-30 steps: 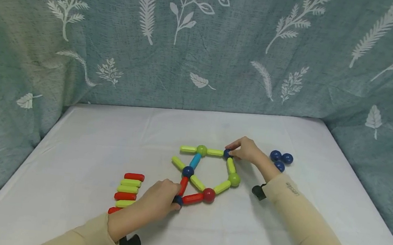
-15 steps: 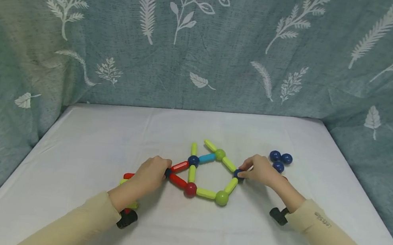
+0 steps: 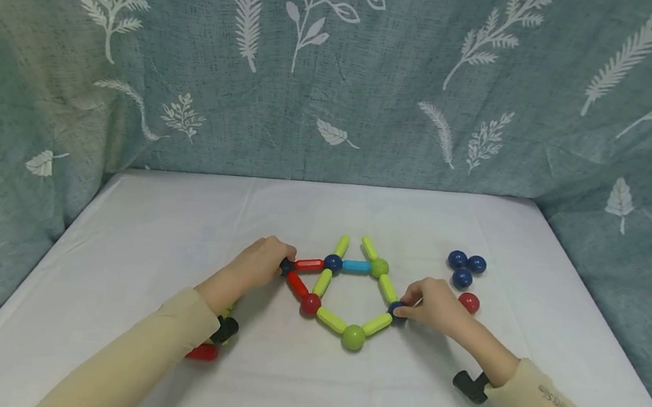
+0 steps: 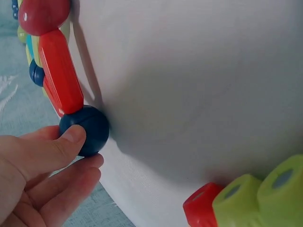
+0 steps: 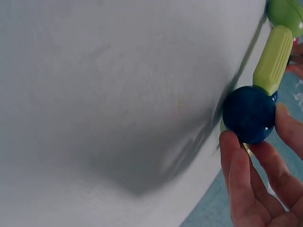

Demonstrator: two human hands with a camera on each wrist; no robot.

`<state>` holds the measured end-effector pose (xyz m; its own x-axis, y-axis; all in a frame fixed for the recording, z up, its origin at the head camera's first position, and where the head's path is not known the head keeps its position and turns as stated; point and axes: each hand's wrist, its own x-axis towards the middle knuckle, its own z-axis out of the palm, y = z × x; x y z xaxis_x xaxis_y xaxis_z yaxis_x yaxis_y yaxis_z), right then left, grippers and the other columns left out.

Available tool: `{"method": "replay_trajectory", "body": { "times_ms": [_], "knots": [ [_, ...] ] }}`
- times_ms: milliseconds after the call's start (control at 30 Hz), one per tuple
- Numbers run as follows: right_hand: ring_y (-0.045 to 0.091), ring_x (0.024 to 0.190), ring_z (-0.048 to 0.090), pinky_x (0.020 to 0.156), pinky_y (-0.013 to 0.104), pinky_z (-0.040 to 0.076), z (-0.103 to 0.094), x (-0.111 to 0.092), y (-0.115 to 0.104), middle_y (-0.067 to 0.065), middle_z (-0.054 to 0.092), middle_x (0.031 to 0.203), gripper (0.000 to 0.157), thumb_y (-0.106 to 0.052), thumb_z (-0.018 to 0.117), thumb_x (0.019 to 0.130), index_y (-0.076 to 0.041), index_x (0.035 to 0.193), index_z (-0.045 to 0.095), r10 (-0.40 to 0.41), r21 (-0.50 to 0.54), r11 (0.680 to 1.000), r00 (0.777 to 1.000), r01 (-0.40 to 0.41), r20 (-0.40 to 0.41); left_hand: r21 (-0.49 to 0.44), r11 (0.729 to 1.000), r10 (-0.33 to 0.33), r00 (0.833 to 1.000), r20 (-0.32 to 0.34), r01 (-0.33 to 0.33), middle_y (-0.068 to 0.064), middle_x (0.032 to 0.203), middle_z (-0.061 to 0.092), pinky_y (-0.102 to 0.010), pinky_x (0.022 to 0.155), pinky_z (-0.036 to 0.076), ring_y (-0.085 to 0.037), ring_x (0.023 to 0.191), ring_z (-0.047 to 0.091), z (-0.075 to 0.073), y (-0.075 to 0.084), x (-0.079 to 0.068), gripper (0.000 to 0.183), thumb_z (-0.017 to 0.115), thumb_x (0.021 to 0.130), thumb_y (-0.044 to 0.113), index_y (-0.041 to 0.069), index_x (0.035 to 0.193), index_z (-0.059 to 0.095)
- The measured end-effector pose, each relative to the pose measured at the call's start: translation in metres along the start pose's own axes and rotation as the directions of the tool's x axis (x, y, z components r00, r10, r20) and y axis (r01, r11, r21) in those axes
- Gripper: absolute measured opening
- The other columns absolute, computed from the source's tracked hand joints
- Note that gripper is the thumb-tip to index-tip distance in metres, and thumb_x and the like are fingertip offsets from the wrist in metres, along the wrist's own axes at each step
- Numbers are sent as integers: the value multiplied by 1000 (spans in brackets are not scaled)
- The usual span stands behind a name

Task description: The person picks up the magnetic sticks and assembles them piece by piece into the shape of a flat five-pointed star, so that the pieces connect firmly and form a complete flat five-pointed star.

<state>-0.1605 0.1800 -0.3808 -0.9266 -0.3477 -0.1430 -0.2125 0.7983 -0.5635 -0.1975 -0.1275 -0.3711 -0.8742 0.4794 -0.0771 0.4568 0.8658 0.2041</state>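
Observation:
A flat frame of magnetic sticks and balls lies on the table. My left hand [image 3: 263,262] pinches its leftmost blue ball [image 4: 97,125], from which two red sticks [image 3: 297,285] run. My right hand [image 3: 433,304] grips the blue ball [image 5: 248,115] at the right corner, between thumb and fingers. Yellow-green sticks [image 3: 377,324], a blue stick [image 3: 357,267], a red ball [image 3: 311,305], green balls [image 3: 354,337] and a further blue ball [image 3: 333,263] make a five-sided ring. Two yellow-green sticks [image 3: 369,248] point away from me with free far ends.
Three loose blue balls [image 3: 462,279] and one loose red ball [image 3: 468,303] sit right of the frame. Loose red and yellow-green sticks [image 4: 236,194] lie beneath my left forearm, mostly hidden in the head view. A patterned teal cloth [image 3: 338,85] hangs behind the table.
Both hands have turned the whole frame clockwise: the left hand moved away from me, the right hand nearer and rightward. The loose red ball has come out from behind my right arm.

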Motion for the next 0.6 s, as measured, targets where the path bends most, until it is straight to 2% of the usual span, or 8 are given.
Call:
{"method": "replay_trajectory", "body": {
  "times_ms": [167,333,467,533,600],
  "knots": [
    [11,66,58,57,25,48,-2,-2,1,-1,65,75,14,-18,74,77,-6,82,68,-16,20,1000,1000,15,20,-4,1000,-24,999,26,24,-10,92,66,-33,80,49,-20,83,60,-2,1,0,21,69,77,-5,4,96,67],
    [17,78,62,68,31,51,-17,-1,12,1,67,85,19,-18,69,82,-4,93,68,-74,67,995,997,71,35,6,999,-34,999,27,34,-10,91,66,-33,80,49,-19,81,60,-2,1,0,21,69,77,-5,4,95,67],
    [19,86,62,75,33,50,-40,-1,30,7,67,94,29,-23,65,86,0,103,66,-112,150,982,993,117,-37,20,999,-28,1000,6,28,-10,90,67,-32,79,49,-20,82,60,0,1,0,20,70,76,-4,5,94,68],
    [15,88,62,76,31,50,-54,0,42,10,66,99,35,-26,63,87,3,108,63,-83,228,968,993,100,-85,26,999,-24,1000,-2,24,-10,89,67,-32,78,49,-20,82,61,1,1,0,20,70,75,-4,5,93,68],
    [7,87,61,76,26,50,-65,1,57,7,66,103,41,-29,61,88,4,112,60,-21,314,947,990,65,-141,29,999,-21,1000,-4,21,-10,89,67,-32,77,50,-20,81,61,1,1,0,20,70,75,-4,5,93,68]
  ]
}}
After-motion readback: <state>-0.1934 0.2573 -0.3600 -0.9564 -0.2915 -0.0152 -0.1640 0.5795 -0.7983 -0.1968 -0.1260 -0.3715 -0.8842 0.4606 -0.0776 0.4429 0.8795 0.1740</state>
